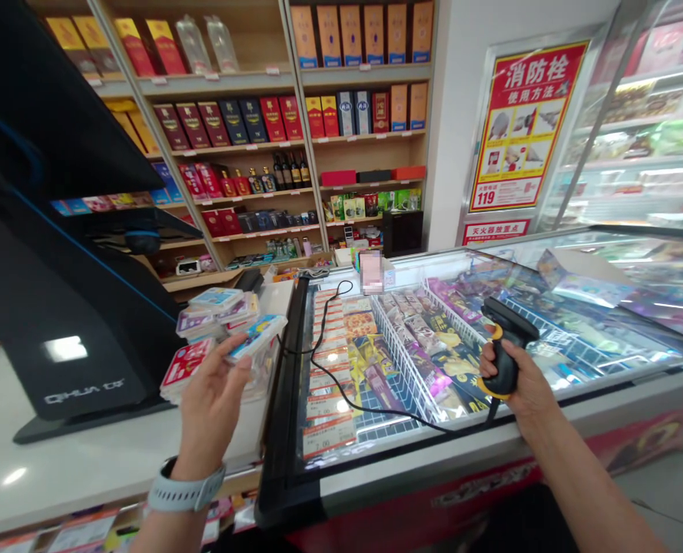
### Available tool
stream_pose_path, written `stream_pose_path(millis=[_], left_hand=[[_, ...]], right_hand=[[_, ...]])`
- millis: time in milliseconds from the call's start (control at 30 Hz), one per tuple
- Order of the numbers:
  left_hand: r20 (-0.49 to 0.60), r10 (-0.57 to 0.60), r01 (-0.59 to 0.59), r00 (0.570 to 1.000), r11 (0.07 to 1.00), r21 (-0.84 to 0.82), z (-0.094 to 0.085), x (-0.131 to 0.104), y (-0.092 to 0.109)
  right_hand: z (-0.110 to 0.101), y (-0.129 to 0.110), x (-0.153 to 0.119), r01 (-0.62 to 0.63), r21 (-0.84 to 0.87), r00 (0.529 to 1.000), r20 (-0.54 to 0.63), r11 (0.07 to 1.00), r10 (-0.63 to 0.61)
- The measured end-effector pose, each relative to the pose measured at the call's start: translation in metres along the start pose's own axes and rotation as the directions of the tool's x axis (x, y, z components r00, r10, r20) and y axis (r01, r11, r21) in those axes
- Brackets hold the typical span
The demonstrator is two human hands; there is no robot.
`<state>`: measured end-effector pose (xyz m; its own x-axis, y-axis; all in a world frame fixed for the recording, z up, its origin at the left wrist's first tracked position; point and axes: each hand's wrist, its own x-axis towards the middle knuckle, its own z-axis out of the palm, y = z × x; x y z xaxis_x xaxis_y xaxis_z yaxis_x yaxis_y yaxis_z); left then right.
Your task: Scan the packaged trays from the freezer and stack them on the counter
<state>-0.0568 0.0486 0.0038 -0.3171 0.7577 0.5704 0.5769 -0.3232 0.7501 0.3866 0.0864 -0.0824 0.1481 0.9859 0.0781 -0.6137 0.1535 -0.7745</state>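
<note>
My left hand (pixel 217 392), with a pale watch (pixel 187 485) on its wrist, grips a small flat plastic pack with a blue-and-white label (pixel 260 335). The pack is tilted above the counter's right edge. Under and behind it, several similar packs are piled, among them a red-labelled pack (pixel 187 365) and a light blue one (pixel 217 299). Over the chest freezer's glass, my right hand (pixel 517 380) is wrapped round the handle of a black-and-yellow barcode scanner (pixel 505 342). Its black cord (pixel 369 409) trails across the glass to the left.
A black checkout terminal (pixel 70 307) stands on the white counter (pixel 7 461) at left. The chest freezer (pixel 422 461) holds wire baskets of packaged ice cream. Shelves (pixel 243 146) with boxed bottles line the back, and a red fire-hydrant sign (pixel 530 127) hangs on the wall.
</note>
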Motion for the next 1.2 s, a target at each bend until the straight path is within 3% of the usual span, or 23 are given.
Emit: stream_pose_path(millis=[33, 100, 200, 333, 567, 733, 867, 1067, 1200], left_hand=[[0.020, -0.077, 0.080, 0.997, 0.982, -0.170, 0.006, -0.001, 0.001], [0.081, -0.209, 0.221, 0.975, 0.840, -0.495, 0.018, -0.003, 0.003], [0.247, -0.360, 0.420, 0.900, 0.556, -0.718, 0.037, -0.006, 0.009], [0.437, -0.443, 0.593, 0.783, 0.315, -0.741, 0.057, -0.011, 0.018], [0.628, -0.467, 0.743, 0.622, 0.097, -0.663, 0.097, -0.017, 0.021], [0.697, -0.459, 0.791, 0.551, 0.021, -0.611, 0.125, -0.016, 0.017], [0.716, -0.463, 0.798, 0.523, -0.028, -0.601, 0.142, -0.015, 0.017], [0.691, -0.482, 0.760, 0.539, -0.074, -0.645, 0.154, -0.018, 0.012], [0.641, -0.481, 0.760, 0.598, 0.086, -0.645, 0.154, -0.021, 0.004]], right_hand=[[0.000, 0.000, 0.000, 0.002, 0.001, 1.000, 0.002, 1.000, -0.002], [0.000, 0.000, 0.000, 0.005, 0.003, 1.000, 0.011, 1.000, -0.005], [-0.001, 0.000, 0.001, 0.001, 0.007, 1.000, 0.023, 1.000, -0.001], [0.000, 0.001, 0.001, 0.004, 0.012, 0.999, 0.037, 1.000, -0.004], [0.007, -0.001, 0.001, 0.093, -0.072, 0.995, 0.039, 0.993, -0.090], [0.024, -0.010, -0.004, 0.273, -0.206, 0.962, 0.028, 0.940, -0.273], [0.040, -0.016, -0.017, 0.372, -0.395, 0.923, 0.064, 0.840, -0.379], [0.053, -0.011, -0.038, 0.327, -0.760, 0.930, 0.152, 0.561, -0.335], [0.058, -0.004, -0.044, 0.308, -0.854, 0.925, 0.167, 0.420, -0.340]])
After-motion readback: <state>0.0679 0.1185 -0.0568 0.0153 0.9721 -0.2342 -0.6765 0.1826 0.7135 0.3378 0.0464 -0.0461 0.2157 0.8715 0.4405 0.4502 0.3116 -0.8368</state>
